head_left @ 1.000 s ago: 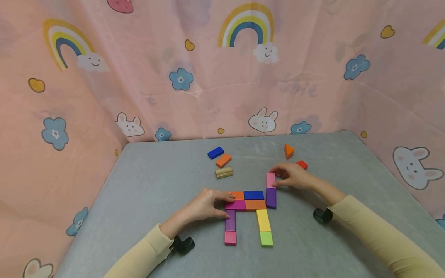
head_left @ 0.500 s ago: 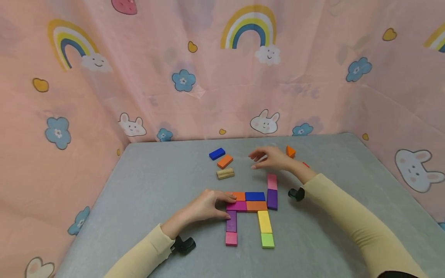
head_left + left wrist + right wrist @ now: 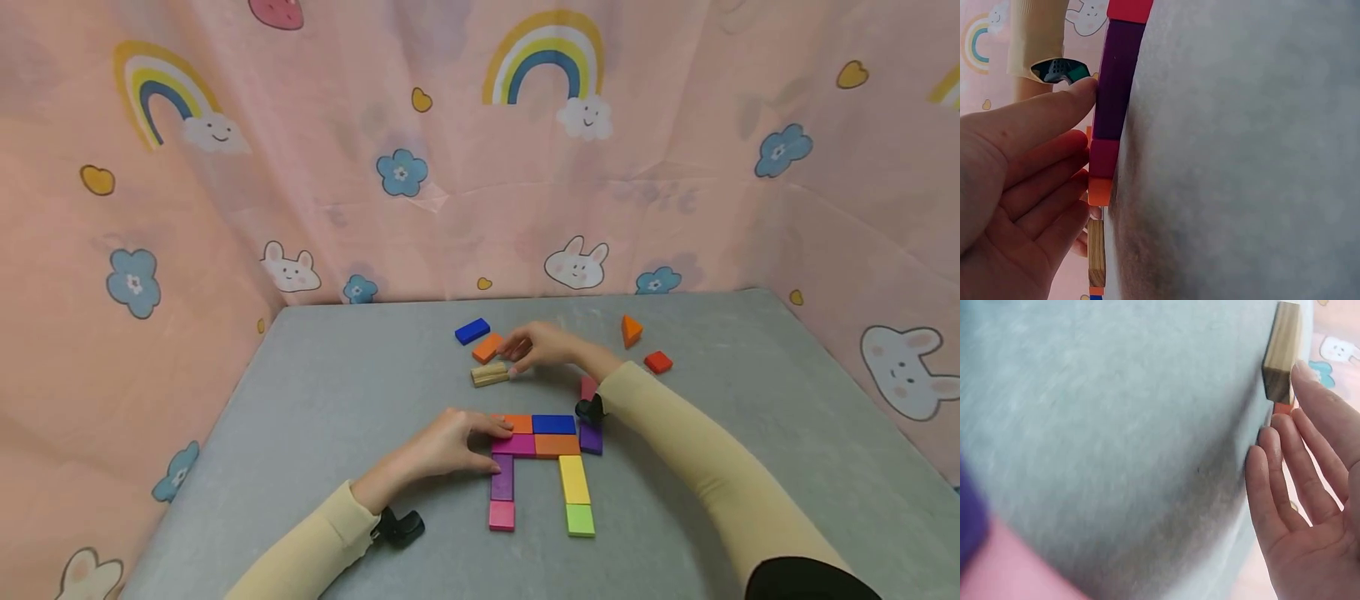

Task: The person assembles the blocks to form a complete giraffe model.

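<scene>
Flat coloured blocks form a joined figure on the grey table: orange, blue (image 3: 553,425), magenta (image 3: 516,447) and orange (image 3: 557,447) in the middle, with purple (image 3: 502,477), pink (image 3: 502,517), yellow (image 3: 574,479) and green (image 3: 581,520) below. My left hand (image 3: 442,446) rests against its left side, thumb at the purple block (image 3: 1117,78). My right hand (image 3: 543,344) reaches to a bare wooden block (image 3: 490,375), thumb at its near end, fingers spread beside the orange block (image 3: 486,348). The right wrist camera partly hides a pink block and a dark purple block (image 3: 591,440).
A blue block (image 3: 472,332) lies behind the loose orange one. Farther right on the table lie an orange triangular block (image 3: 632,331) and a red block (image 3: 658,362). A pink printed curtain (image 3: 450,225) borders the table's back and sides.
My right hand has let go of the pink block above the dark purple one and moved left to the wooden block. My left hand has stayed in place.
</scene>
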### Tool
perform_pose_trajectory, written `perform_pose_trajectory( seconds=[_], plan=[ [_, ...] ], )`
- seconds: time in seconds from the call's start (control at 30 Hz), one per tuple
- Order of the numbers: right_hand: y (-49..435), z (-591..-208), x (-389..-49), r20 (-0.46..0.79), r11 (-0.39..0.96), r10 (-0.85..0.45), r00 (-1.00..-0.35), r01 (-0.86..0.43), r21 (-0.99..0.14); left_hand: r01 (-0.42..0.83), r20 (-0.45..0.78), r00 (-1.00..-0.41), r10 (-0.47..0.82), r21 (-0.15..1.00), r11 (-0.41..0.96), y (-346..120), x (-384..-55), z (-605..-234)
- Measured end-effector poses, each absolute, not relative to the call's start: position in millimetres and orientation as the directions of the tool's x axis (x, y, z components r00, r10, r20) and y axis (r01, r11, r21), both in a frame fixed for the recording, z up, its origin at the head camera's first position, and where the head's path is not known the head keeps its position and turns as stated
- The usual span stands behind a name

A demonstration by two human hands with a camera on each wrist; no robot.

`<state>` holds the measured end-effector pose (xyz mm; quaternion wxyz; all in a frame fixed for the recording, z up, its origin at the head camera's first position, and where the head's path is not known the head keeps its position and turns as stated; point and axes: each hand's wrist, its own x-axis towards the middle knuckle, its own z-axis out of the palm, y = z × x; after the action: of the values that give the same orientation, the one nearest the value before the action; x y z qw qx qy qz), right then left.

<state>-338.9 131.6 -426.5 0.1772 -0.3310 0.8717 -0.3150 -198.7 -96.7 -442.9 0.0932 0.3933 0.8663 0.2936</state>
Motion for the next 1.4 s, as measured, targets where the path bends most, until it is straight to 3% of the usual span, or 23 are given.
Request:
perform_pose_trajectory(
  seconds=[0.77,1.4],
  plan=[
    [137,-420,-335,-0.15,0.628,-0.68,-0.717,-0.466,-0.623,0.638,0.087,-0.664,0.743,0.584,0.502,-98,-200,-444],
    [147,-418,-326,-0.257,0.631,-0.698,-0.668,-0.405,-0.662,0.626,0.073,-0.669,0.739,0.592,0.508,-98,-199,-443]
  ],
)
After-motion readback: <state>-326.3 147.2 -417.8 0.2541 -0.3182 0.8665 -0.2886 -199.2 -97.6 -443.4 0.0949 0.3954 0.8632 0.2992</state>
